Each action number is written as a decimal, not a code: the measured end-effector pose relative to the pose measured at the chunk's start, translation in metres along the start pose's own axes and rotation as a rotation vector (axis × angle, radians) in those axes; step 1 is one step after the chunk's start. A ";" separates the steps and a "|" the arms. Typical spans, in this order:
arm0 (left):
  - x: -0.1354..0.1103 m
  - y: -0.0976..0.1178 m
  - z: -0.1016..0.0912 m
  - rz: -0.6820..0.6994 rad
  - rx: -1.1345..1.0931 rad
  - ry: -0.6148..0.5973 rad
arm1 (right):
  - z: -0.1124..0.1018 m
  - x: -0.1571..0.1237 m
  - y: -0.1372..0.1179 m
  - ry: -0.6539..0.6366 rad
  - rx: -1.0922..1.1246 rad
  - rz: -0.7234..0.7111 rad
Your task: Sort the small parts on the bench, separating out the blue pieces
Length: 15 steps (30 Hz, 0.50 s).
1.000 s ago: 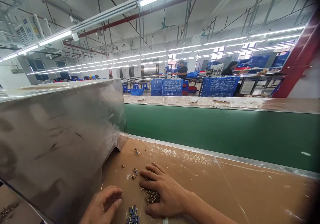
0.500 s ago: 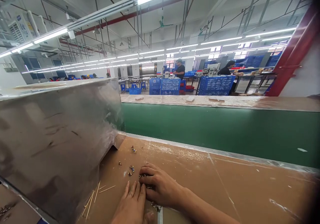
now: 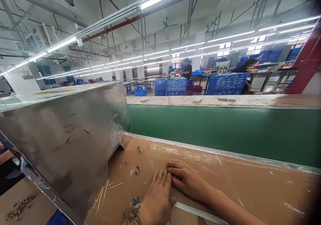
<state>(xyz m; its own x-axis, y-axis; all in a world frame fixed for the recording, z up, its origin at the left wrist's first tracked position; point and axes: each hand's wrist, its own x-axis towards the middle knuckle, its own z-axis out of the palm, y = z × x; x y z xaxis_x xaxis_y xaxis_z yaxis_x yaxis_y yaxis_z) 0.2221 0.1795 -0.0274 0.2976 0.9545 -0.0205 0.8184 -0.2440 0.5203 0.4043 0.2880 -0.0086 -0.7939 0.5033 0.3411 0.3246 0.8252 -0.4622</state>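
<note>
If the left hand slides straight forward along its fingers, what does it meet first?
Probably nothing close: the left hand points past the small metal parts over bare cardboard, toward the green belt. Depth is unclear.

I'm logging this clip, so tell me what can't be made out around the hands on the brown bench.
Head view only:
- Small metal parts: too small to identify.
- Parts beneath right hand: covered by its fingers.
- Left hand: wrist cut off by bottom edge.
- Steel hopper: inside hidden by its wall.
</note>
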 end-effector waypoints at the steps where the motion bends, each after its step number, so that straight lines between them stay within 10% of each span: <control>1: 0.004 0.000 0.003 0.021 -0.002 0.001 | -0.003 -0.006 0.002 0.007 -0.009 0.023; 15: 0.063 0.049 0.033 0.169 -0.185 0.194 | -0.025 -0.073 0.034 0.121 -0.062 0.218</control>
<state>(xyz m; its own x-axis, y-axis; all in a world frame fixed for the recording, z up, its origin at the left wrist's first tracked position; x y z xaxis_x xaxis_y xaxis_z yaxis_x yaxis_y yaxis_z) 0.2974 0.2217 -0.0310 0.3082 0.9222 0.2336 0.6568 -0.3839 0.6490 0.4861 0.2852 -0.0290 -0.6358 0.6947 0.3362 0.5150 0.7064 -0.4856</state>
